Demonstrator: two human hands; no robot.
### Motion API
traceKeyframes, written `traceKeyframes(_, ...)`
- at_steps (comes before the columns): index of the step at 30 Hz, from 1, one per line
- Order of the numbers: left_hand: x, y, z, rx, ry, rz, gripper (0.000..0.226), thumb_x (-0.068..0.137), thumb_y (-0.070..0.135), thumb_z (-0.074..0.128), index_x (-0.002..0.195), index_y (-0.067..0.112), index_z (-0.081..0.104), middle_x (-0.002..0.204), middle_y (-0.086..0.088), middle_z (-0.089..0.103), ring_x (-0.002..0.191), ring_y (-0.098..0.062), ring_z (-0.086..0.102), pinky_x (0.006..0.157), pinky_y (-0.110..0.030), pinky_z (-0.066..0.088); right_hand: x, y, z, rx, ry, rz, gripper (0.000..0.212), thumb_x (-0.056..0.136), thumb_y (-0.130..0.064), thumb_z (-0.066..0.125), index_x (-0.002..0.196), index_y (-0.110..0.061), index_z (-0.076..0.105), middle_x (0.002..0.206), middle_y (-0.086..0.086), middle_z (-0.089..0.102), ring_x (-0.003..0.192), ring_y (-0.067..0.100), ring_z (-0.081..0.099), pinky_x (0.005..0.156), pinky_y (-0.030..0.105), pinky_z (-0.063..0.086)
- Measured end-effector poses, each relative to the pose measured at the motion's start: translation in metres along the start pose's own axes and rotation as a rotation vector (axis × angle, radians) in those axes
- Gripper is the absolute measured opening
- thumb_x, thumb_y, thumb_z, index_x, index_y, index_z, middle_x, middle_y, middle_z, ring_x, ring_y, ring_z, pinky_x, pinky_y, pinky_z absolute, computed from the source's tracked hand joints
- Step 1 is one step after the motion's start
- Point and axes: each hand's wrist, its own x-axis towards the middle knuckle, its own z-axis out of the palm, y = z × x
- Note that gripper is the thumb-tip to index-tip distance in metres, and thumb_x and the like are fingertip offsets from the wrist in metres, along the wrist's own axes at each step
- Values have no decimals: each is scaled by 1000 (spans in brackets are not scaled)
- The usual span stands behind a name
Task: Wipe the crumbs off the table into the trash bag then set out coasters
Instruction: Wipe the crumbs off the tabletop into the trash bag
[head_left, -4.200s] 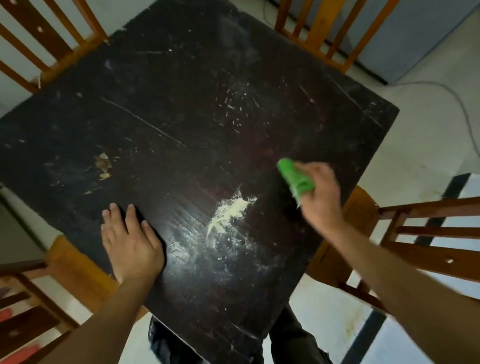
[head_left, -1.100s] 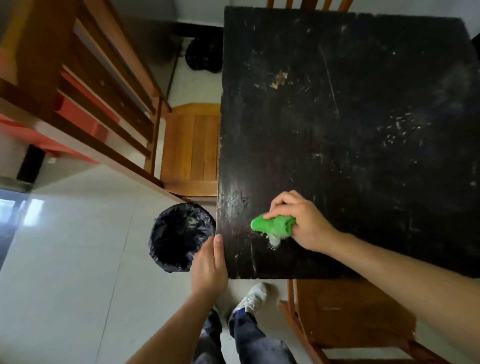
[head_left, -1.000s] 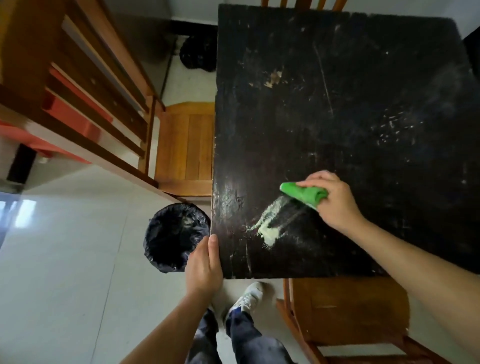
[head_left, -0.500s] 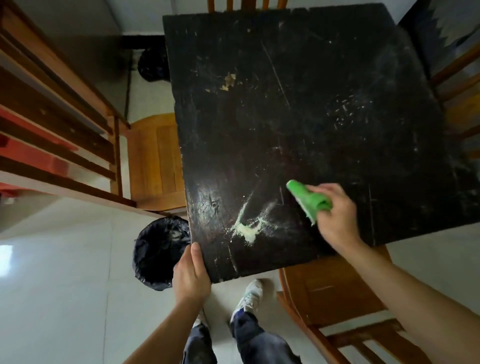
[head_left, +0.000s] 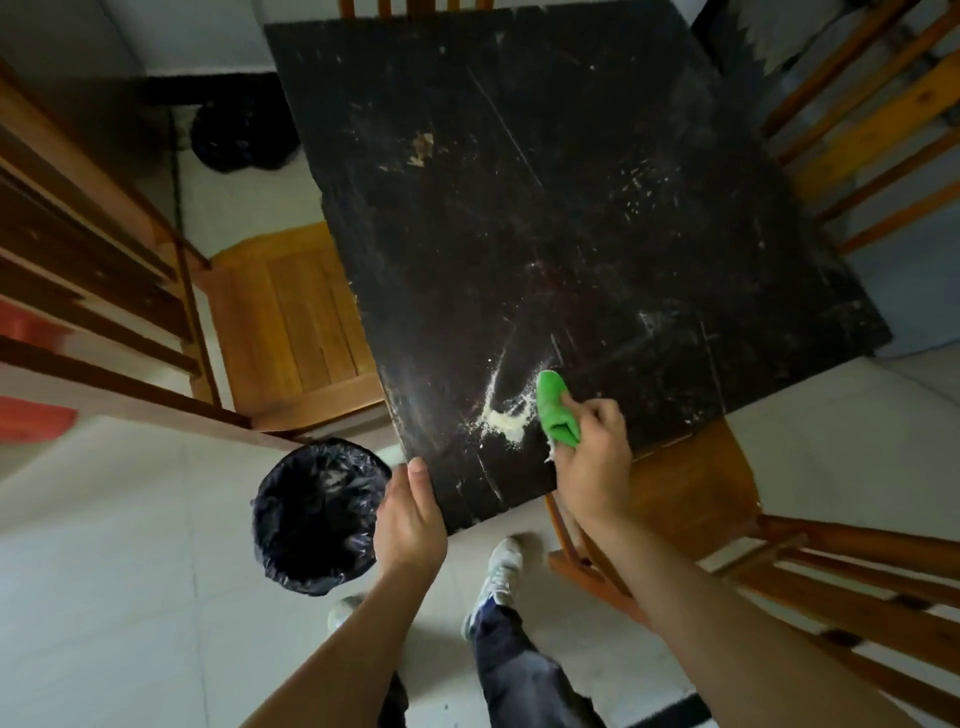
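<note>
From the head view, the right hand (head_left: 592, 457) has its grip closed around a folded green cloth (head_left: 556, 413), whose free end rests on the dark tabletop (head_left: 545, 208) just beside a pale heap of crumbs (head_left: 506, 415). The cloth sits on the far side of the heap from the near corner, likely so a sweep drives the crumbs toward that edge. The left hand (head_left: 410, 519) cups the corner, fingers curled under and holding nothing else, probably to steady the table or catch spill. The black trash bag (head_left: 317, 519) stands open on the floor directly beside that corner, placed to receive the crumbs. Fine specks remain farther up. No coasters are visible.
</note>
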Motion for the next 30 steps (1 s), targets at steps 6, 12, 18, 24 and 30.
traceKeyframes(6,9,-23,-52,55,-353,25,41,102,47,32,113,19,59,102,0,64,100,-22,58,86,-36,44,17,-30,-12,98,46,109,51,79,11,60,124,-13,63,116,4,51,103,15,52,94,22,41)
traceKeyframes(12,14,-30,-63,37,-543,51,45,100,46,42,137,24,53,120,-6,65,110,-24,60,95,-34,48,116,4,-20,-250,142,407,32,87,-7,59,119,-6,63,120,23,55,110,42,55,96,42,46)
traceKeyframes(18,12,-24,-51,-13,-597,35,50,92,50,45,128,17,56,109,-5,65,101,-28,62,89,-46,53,98,-39,27,-136,41,-14,47,76,4,58,114,-21,71,107,13,62,99,36,56,87,42,48)
traceKeyframes(24,12,-15,-51,-28,-620,-37,28,100,37,46,116,16,56,99,-6,64,85,-27,64,67,-31,53,39,-48,13,-13,-213,-206,47,76,15,60,110,-15,73,104,9,56,99,28,52,83,34,43)
traceKeyframes(30,8,-15,-72,-46,-626,-225,29,93,11,54,121,21,57,76,-4,57,68,-21,52,55,-26,39,15,-70,-23,416,-147,49,41,81,15,55,105,-13,73,103,1,63,99,14,60,88,21,48)
